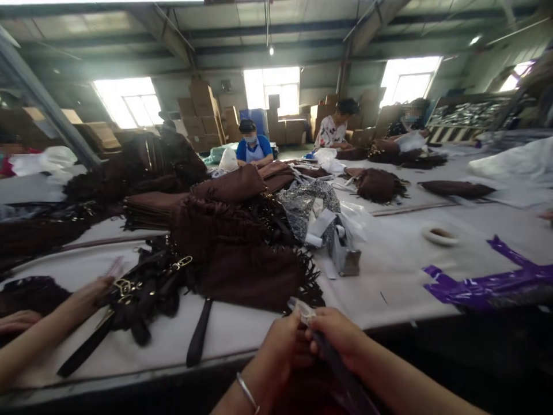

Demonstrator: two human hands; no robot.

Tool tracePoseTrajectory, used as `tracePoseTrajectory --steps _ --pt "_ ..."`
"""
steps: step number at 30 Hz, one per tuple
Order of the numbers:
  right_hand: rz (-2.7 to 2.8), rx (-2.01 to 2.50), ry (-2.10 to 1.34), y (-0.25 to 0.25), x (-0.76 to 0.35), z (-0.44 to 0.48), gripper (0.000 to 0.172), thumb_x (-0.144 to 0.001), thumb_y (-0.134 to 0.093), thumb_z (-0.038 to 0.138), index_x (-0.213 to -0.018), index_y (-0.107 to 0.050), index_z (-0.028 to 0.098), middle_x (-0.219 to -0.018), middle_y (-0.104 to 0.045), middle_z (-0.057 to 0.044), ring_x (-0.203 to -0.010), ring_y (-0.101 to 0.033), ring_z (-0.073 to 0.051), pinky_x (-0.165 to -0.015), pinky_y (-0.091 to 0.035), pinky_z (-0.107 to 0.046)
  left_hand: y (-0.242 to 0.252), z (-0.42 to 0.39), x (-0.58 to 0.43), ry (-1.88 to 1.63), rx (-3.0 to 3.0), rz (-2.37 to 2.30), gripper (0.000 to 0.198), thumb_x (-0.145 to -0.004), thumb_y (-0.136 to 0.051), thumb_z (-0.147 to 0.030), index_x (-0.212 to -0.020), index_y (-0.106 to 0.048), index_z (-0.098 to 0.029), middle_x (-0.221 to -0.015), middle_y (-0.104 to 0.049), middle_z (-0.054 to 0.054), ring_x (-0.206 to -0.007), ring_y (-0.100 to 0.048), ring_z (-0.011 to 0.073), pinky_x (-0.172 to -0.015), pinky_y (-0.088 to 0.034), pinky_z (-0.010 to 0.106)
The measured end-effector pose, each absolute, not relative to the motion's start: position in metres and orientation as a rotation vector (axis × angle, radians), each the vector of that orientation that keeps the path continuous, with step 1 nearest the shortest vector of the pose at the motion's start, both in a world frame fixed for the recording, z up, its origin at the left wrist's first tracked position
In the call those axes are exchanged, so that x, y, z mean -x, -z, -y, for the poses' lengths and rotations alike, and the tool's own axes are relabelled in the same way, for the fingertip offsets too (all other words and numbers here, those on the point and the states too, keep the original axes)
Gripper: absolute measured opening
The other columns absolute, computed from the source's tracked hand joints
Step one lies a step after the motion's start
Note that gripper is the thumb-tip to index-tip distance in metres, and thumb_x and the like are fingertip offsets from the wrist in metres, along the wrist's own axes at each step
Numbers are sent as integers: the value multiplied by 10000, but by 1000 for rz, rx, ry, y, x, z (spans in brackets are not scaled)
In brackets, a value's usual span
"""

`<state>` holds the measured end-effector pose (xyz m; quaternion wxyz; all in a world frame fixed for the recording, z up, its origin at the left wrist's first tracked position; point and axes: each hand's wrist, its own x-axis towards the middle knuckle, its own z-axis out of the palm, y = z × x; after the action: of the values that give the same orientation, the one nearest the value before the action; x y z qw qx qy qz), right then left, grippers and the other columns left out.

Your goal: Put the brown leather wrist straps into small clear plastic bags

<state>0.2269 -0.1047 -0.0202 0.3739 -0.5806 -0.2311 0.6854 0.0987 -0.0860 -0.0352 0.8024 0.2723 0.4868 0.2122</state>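
Note:
Close to my body, just off the table's front edge, my left hand [280, 341] and my right hand [336, 331] meet. Both are closed on the end of a dark strap [343, 372], which hangs down toward my lap. A clear, shiny wrapping [301, 308] sticks out past my fingertips at the strap's end; my fingers hide part of it. Beyond my hands lies a dark brown fringed bag [253, 276], apart from them. A short dark strap [199, 334] rests on the table to the left, near a pile of dark straps with gold clasps [149, 288].
A co-worker's arm [71, 314] reaches in from the left. A tape dispenser [345, 259] stands beyond my hands, with a white ring-shaped roll [440, 233] and purple tape [492, 282] to the right. Brown bags [216, 225] are stacked mid-table. Several people sit across the table.

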Motion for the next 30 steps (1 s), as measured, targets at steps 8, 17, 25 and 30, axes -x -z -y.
tracePoseTrajectory --steps 8,17,25,30 --pt "737 1494 -1815 11 -221 119 246 -821 -550 411 -814 -524 166 -611 -641 5 -362 -554 -88 -315 -337 -160 42 69 -122 -649 -399 -1028 472 -910 -432 -480 -651 -602 -124 -453 -531 25 -376 -489 139 -420 -411 260" --pt "713 1392 -1947 17 -251 177 398 -806 -604 545 -845 -523 157 -660 -691 -37 -442 -597 -89 -401 -358 -153 40 71 -122 -737 -367 -1125 228 -810 -587 -307 -787 -658 -92 -769 -708 116 -651 -641 185 -564 -494 284" --pt "713 1467 -1863 18 -230 144 330 -826 -539 492 -818 -532 163 -605 -652 -5 -400 -556 -85 -362 -345 -158 37 73 -126 -766 -433 -1177 215 -795 -609 -327 -773 -633 -114 -700 -683 76 -554 -599 153 -511 -460 263" --pt "759 1596 -1814 20 -227 142 284 -818 -515 465 -751 -499 190 -472 -563 49 -283 -450 -72 -295 -263 -155 29 73 -115 -731 -443 -1165 232 -831 -563 -328 -792 -634 -110 -735 -710 113 -589 -640 193 -560 -509 317"
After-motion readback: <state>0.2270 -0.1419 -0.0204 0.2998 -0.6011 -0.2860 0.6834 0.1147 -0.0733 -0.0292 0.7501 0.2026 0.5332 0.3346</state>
